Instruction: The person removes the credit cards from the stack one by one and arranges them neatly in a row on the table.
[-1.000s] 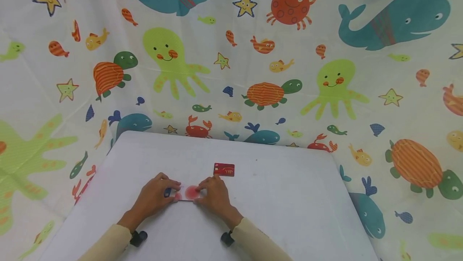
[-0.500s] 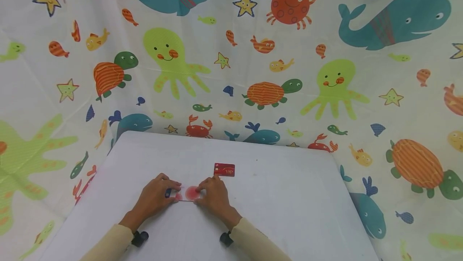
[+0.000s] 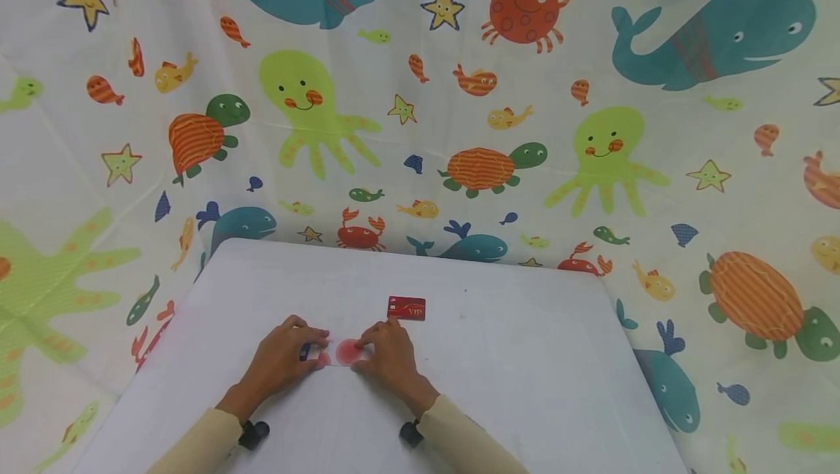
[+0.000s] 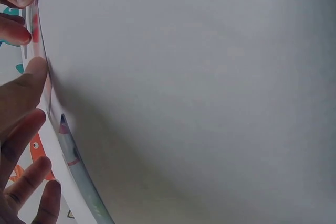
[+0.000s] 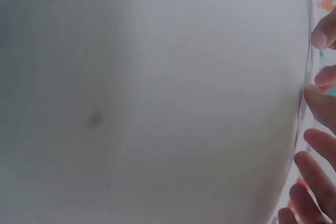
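Only the head view gives the face of the card (image 3: 346,352), pale with pink circles; the left wrist view catches it nearly edge-on, as a thin reddish strip. Both wrist views show what the head view hides: the outer fingers of the left hand (image 3: 278,359) and the right hand (image 3: 391,359), spread apart. The right wrist view also has a blurred smudge (image 5: 95,118) on the table (image 3: 538,372). A red VIP card (image 3: 406,308) lies just beyond the right hand, towards the table's far edge and well in from both far corners. Cream sleeves (image 3: 197,441) and black wrist cameras (image 3: 411,434) come in over the near part; behind the far edge hangs a curtain (image 3: 394,65) printed with sea animals. The hands cover both ends of the card, and a dark blue patch (image 3: 305,351) shows by the left thumb; whether it belongs to the card I cannot tell. The card sits between the hands, well in from the table's left edge, the left hand pinching its left end and the right hand its right, thumb against fingertips
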Demonstrator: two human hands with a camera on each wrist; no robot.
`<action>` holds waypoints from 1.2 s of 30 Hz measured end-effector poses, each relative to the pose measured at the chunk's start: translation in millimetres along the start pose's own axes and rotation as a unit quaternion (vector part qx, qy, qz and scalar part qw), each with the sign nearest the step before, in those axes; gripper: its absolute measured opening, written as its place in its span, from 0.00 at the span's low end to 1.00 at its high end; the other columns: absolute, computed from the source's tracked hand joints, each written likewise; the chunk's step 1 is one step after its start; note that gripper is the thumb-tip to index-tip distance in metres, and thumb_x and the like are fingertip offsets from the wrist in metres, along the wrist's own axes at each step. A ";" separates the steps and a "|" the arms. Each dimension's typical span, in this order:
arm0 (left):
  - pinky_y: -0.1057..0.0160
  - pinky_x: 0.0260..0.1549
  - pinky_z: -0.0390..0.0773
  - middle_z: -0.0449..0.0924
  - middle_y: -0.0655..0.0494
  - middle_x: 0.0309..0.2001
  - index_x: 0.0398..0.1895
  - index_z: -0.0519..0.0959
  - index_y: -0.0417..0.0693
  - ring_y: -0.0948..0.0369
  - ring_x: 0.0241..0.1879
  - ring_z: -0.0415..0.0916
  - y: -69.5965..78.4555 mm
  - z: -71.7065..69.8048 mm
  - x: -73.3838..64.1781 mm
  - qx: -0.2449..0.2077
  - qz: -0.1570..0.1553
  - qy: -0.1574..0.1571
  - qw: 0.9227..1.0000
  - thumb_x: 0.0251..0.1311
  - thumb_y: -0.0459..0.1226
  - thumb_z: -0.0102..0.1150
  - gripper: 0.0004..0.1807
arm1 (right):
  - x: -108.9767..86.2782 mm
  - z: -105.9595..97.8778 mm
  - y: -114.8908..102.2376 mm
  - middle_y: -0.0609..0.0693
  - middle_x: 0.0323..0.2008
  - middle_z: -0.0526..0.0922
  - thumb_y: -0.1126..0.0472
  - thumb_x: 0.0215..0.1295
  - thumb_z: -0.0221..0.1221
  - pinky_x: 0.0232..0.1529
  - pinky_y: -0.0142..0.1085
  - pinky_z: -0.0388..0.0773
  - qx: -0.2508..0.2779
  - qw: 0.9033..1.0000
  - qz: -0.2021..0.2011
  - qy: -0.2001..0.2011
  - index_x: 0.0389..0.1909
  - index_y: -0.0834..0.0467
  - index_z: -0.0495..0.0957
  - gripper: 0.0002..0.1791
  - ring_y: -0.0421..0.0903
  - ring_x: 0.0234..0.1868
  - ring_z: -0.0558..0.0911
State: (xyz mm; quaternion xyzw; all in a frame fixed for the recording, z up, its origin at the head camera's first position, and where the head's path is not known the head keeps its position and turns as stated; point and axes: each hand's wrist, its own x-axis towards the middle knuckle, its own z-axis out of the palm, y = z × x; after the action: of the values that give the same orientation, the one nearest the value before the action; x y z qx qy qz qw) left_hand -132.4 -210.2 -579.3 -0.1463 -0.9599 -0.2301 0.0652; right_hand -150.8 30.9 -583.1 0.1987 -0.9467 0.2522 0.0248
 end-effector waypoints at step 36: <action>0.52 0.50 0.86 0.87 0.62 0.49 0.53 0.91 0.57 0.60 0.54 0.78 36.7 10.0 43.4 -0.047 0.032 0.006 0.998 0.54 0.44 0.83 0.21 | 2.7 -38.1 59.4 0.39 0.49 0.89 0.43 0.55 0.79 0.58 0.43 0.83 0.023 0.997 0.065 0.026 0.50 0.41 0.91 0.21 0.41 0.54 0.79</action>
State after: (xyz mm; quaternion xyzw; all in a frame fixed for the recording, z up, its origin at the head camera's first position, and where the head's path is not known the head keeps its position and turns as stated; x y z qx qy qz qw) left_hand -162.8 -163.4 -564.3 -0.1785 -0.9425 -0.2734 0.0713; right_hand -178.4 95.6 -577.3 0.1305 -0.9508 0.2796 0.0279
